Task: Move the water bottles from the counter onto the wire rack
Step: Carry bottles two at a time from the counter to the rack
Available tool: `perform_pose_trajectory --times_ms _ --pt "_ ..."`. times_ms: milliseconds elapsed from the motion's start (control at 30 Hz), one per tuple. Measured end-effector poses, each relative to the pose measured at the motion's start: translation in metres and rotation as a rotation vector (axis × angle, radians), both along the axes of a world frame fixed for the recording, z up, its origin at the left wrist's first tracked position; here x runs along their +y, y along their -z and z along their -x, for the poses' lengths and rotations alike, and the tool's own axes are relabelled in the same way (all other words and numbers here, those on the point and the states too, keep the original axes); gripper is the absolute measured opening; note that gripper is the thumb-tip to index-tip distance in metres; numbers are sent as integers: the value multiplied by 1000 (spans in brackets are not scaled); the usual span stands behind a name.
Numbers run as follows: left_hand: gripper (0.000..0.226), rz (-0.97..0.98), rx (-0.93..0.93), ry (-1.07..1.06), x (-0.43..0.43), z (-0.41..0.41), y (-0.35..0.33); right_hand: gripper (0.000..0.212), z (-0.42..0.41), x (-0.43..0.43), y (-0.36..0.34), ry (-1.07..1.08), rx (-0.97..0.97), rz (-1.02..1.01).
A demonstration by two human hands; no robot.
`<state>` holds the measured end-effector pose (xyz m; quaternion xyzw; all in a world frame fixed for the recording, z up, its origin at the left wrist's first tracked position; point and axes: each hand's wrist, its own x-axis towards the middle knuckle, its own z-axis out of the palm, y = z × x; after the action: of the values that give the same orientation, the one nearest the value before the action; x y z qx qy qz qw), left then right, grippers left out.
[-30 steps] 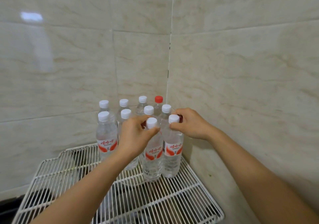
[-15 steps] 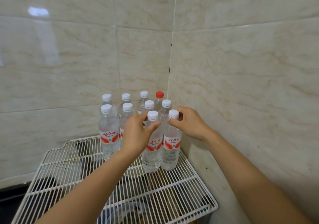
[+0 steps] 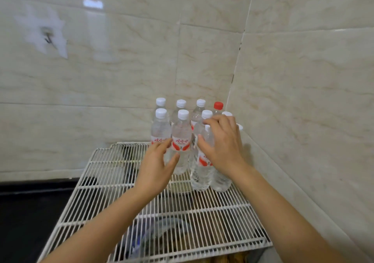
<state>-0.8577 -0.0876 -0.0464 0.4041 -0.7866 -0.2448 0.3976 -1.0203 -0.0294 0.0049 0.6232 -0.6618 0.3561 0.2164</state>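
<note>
Several clear water bottles with red-and-white labels stand upright in the back right corner of the white wire rack (image 3: 113,181). All have white caps except a red-capped bottle (image 3: 218,105) in the back row. Two front bottles (image 3: 200,177) stand side by side nearest me. My right hand (image 3: 222,147) hovers in front of them, fingers spread, holding nothing. My left hand (image 3: 157,165) is open just left of a second-row bottle (image 3: 181,139), fingertips close to its label. The right hand hides parts of the front bottles.
Tiled walls close in the rack at the back and the right. A dark counter (image 3: 30,212) lies to the left. A metal hook (image 3: 48,37) sticks on the back wall. Dim objects, one like a bowl (image 3: 162,232), show under the rack's wires.
Both hands let go of the two front bottles' caps, opened, and dropped lower and toward me. The bottles stay standing on the rack.
</note>
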Motion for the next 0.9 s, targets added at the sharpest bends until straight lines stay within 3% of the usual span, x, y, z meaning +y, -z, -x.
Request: perform_pose_trajectory --times_ms 367,667,900 --pt "48 -134 -214 -407 -10 -239 47 44 -218 -61 69 -394 20 -484" --pt "48 -271 -379 -723 46 -508 84 50 -495 -65 117 -648 158 -647" --pt "46 -402 -483 -931 92 -674 96 51 -684 -56 137 -814 253 -737"
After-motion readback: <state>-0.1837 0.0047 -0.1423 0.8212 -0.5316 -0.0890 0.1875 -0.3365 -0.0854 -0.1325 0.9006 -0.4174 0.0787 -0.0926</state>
